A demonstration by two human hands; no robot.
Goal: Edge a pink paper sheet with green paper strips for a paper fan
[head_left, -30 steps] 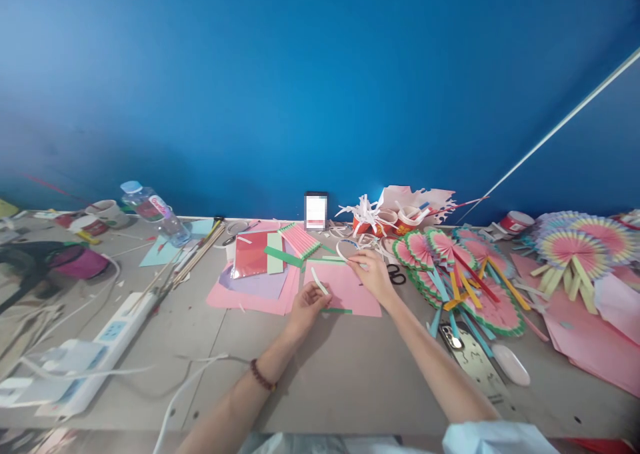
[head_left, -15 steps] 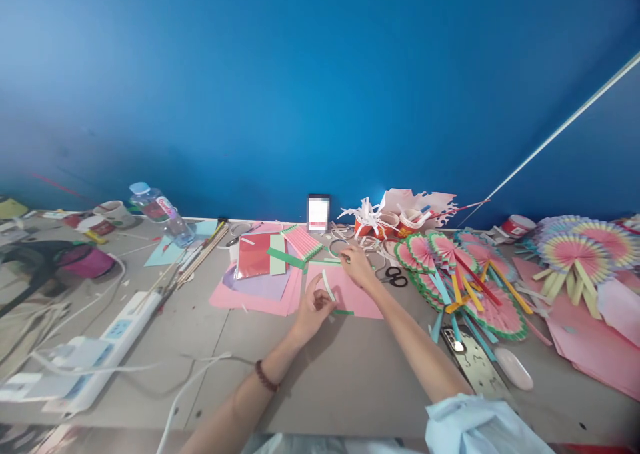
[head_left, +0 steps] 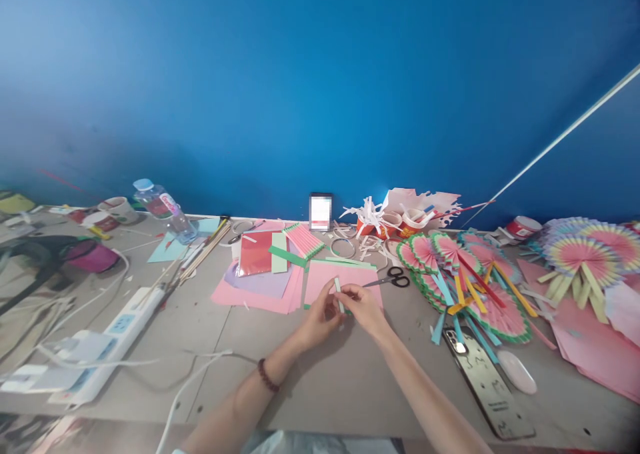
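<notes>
The left hand [head_left: 323, 315] and the right hand [head_left: 364, 307] meet above the near part of a pink paper sheet [head_left: 318, 277], their fingertips close together. A narrow pale strip [head_left: 339, 289] stands nearly upright between them: the left thumb and fingers close around it, and the right thumb and forefinger pinch it from the 3 o'clock side. A dark beaded bracelet [head_left: 269, 376] circles the left wrist.

Clock positions run from the hands. At 12 o'clock a round ring [head_left: 342, 257] lies beyond the pink sheet, with a lit phone-like screen [head_left: 321, 213] propped upright near the blue wall [head_left: 320, 94]. Scissors [head_left: 399, 278] lie at about 2 o'clock, black handles outward — blades pointing toward the sheet. At 1 o'clock stand red paper cups [head_left: 412, 226], one among them topped with shredded white strips [head_left: 369, 212].

At 11 o'clock lies pleated pink paper with green edging [head_left: 305, 241]; at 10 o'clock, a red sheet [head_left: 254, 259] rests on a purple sheet [head_left: 256, 287]. Farther out that way, a clear bottle [head_left: 165, 209] leans at a slant.

Near 3 o'clock are pleated pink-and-green fans [head_left: 505, 314]; at 4 o'clock, a patterned smartphone [head_left: 493, 387] lies beside a white oval object [head_left: 517, 373]. A white power strip [head_left: 123, 327] sits near 9 o'clock.
</notes>
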